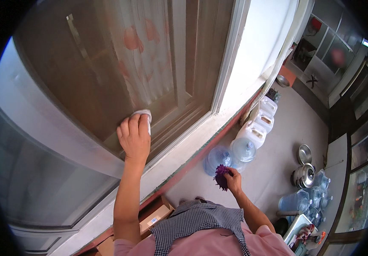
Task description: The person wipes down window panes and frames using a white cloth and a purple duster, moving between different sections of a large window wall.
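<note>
My left hand [135, 136] presses a folded whitish cloth [144, 113] against the lower part of a window pane [97, 86]. A curtain with red flowers shows behind the glass. Held out at waist height, my right hand [232, 180] pinches a purple chenille cleaning mitt or cloth [221, 177] by its edge, over the floor and in front of the blue water bottles. The fingers of my left hand cover most of the whitish cloth.
Along the wall stand large water bottles [243, 148] and white plastic jerrycans [253, 132]. Cardboard boxes [158, 216] lie below the sill [184, 140]. To the right are a metal basin [304, 154], a lidded pot [304, 176], more bottles [294, 200] and a white tray [297, 227] with items.
</note>
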Available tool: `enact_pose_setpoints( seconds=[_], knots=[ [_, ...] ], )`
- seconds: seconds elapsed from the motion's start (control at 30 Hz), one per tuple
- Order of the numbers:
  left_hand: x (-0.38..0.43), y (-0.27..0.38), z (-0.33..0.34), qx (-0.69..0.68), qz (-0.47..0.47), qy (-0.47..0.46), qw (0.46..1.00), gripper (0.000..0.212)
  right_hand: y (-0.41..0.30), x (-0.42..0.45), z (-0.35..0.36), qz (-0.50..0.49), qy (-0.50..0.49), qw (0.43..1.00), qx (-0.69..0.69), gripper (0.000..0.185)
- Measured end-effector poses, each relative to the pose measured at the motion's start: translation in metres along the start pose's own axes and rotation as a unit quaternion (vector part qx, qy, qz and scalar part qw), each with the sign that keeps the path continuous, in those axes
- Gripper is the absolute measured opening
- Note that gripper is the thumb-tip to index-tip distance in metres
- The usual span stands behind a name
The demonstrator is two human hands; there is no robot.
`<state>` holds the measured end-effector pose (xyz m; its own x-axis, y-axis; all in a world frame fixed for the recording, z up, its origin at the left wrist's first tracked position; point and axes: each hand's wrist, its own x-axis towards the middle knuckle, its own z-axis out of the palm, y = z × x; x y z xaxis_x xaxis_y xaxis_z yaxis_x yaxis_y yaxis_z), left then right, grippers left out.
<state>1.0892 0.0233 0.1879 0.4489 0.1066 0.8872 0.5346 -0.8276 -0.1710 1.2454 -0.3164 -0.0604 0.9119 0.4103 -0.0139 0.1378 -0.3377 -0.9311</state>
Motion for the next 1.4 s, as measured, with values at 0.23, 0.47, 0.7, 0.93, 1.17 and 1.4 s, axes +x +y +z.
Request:
enact_pose_setpoints(
  seconds=[0.23,0.47,0.7,0.93,1.17,1.4],
  knots=[
    [-0.051,-0.002,0.006,-0.023,0.034,-0.129,0.991,0.022,-0.072,0.036,0.032,0.028,-0.024,0.953,0.302,0.022],
    [-0.143,0.007,-0.004,-0.018,0.056,-0.296,0.953,0.017,-0.101,0.078,0.037,0.123,-0.019,0.831,0.543,0.025],
    [-0.133,0.013,-0.006,-0.078,-0.014,-0.195,0.978,0.020,-0.184,0.149,0.031,-0.007,0.009,0.830,0.558,0.020],
    [-0.151,0.038,-0.007,-0.117,-0.101,-0.150,0.977,0.021,-0.287,0.247,0.036,-0.209,0.113,0.876,0.420,0.019],
    [-0.198,0.055,-0.018,-0.147,-0.204,-0.180,0.951,0.025,-0.369,0.270,0.015,-0.448,0.238,0.842,0.184,0.024],
    [-0.219,0.058,-0.036,-0.148,-0.306,-0.224,0.913,0.029,-0.475,0.285,-0.026,-0.574,0.292,0.758,0.101,0.023]
  ],
)
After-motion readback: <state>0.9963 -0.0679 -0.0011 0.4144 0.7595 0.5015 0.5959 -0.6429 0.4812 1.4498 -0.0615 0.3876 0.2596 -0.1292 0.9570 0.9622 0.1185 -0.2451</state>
